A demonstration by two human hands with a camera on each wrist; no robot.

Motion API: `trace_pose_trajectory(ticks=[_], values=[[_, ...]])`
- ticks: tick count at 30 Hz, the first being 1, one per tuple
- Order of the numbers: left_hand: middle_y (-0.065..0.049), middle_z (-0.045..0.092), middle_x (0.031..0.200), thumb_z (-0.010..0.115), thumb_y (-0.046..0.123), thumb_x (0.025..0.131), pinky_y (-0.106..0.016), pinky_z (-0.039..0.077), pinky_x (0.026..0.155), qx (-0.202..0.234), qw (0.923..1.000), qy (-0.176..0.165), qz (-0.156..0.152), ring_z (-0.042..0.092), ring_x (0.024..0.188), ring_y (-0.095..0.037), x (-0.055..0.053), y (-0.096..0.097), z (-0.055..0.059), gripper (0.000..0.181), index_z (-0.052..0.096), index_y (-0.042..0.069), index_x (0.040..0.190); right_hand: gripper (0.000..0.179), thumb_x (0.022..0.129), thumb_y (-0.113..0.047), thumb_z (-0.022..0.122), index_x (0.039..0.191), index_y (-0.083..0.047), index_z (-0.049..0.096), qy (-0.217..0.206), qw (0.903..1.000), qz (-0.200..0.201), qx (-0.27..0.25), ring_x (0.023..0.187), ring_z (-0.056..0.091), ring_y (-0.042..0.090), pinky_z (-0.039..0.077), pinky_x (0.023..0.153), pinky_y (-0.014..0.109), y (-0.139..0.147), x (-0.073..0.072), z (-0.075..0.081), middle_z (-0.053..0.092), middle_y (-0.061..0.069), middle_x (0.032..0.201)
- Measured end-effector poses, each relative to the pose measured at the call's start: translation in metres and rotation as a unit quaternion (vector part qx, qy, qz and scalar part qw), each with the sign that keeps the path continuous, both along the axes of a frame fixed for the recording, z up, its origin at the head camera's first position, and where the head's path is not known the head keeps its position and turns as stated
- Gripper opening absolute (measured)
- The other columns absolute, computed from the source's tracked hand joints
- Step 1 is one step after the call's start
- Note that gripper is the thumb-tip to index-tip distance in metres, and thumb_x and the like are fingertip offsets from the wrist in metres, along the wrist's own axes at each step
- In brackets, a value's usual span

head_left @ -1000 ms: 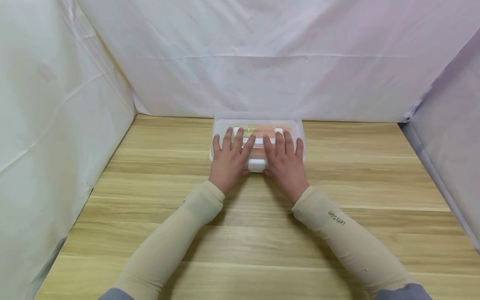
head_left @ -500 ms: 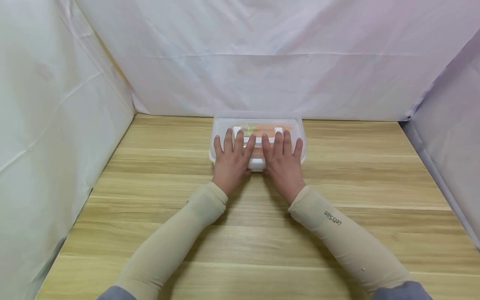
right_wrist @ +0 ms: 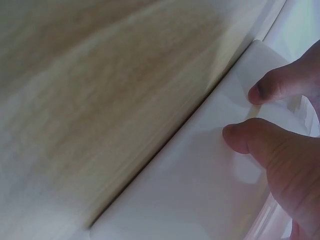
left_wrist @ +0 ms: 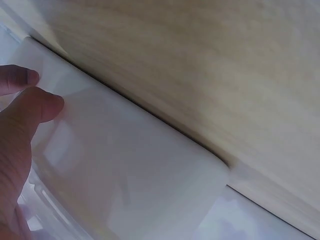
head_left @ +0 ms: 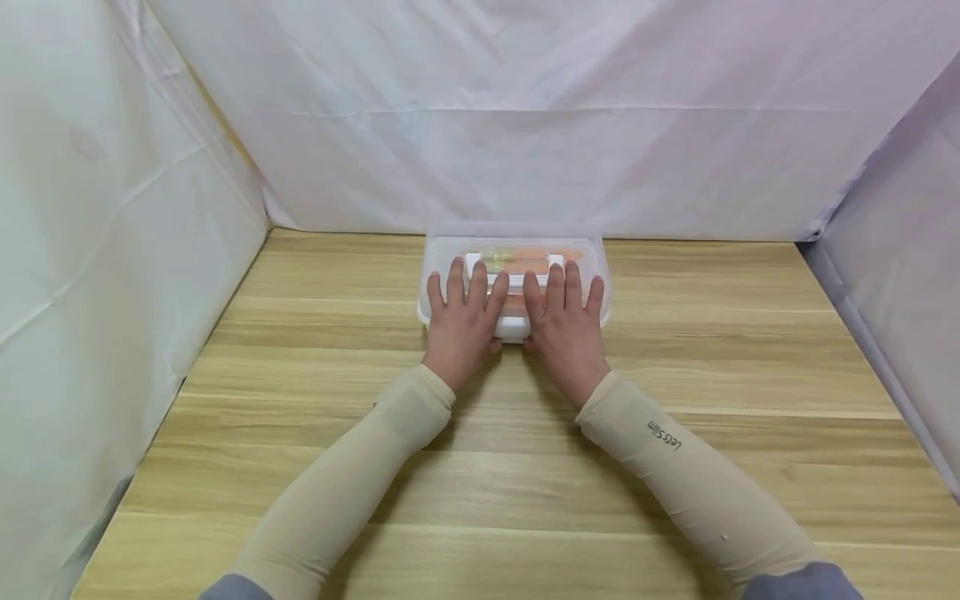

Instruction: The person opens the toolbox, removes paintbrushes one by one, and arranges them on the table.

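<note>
Box: the clear and white plastic box [head_left: 442, 252] stands at the table's far edge, midway along it, right by the back cloth; whether it touches the cloth cannot be told.
Left hand [head_left: 459, 333]: fingers straight and spread wide over the left part of the box's top, its thumb [left_wrist: 49, 106] against the white front wall.
Right hand [head_left: 568, 337]: fingers likewise straight and spread over the right part, its thumb [right_wrist: 239, 137] on that same wall, near the other thumb.
Handle [head_left: 513, 282]: white, on top of the box, between the two hands.
Latch [head_left: 512, 328]: white, at the front, between the hands.
Contents: orange and yellow-green shapes [head_left: 525, 260] show through the top, too blurred to name.
Sleeves [head_left: 693, 475]: beige, dark lettering on the right one.
Table [head_left: 480, 508]: pale wood grain.
Back cloth [head_left: 517, 167]: whitish, creased.
</note>
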State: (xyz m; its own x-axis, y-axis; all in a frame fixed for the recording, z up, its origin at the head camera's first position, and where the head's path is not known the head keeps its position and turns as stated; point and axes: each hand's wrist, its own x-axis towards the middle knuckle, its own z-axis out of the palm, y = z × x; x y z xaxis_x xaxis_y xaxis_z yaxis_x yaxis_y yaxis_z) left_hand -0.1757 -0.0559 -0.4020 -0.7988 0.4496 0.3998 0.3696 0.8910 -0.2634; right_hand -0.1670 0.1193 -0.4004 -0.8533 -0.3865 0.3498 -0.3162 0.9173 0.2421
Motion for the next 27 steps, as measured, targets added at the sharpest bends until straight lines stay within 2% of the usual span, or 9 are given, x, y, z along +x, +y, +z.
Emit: trace_pose_trajectory(ticks=[6,14,27], values=[[-0.022,0.036,0.148,0.081,0.058,0.07,-0.066,0.026,0.105,-0.006,1.0,0.005,0.0,0.027,0.138,-0.048,0.0007,0.0005,0.0017,0.102,0.033,0.013,0.147,0.101,0.072,-0.043,0.086,0.146,-0.004,0.027,0.0,1.0,-0.001,0.004,0.137,0.026,0.051,0.026,0.103,0.07,0.0001,0.0006,0.0015,0.033,0.033,0.142],[-0.024,0.036,0.147,0.082,0.057,0.071,-0.067,0.026,0.105,-0.005,0.9999,0.008,0.004,0.028,0.137,-0.05,-0.0003,0.0018,0.0025,0.102,0.032,0.013,0.148,0.109,0.069,-0.048,0.089,0.147,-0.004,0.026,0.006,1.0,-0.004,-0.001,0.136,0.027,0.051,0.026,0.103,0.071,-0.002,-0.0001,0.0027,0.033,0.033,0.141],[-0.026,0.04,0.145,0.083,0.057,0.068,-0.068,0.027,0.104,0.007,0.9997,0.019,-0.009,0.031,0.136,-0.051,0.0015,-0.0012,0.0012,0.103,0.034,0.009,0.145,0.101,0.069,-0.043,0.089,0.14,-0.002,0.031,0.009,0.9999,0.007,-0.007,0.135,0.03,0.052,0.027,0.101,0.072,-0.0041,0.0005,0.0014,0.036,0.035,0.139]])
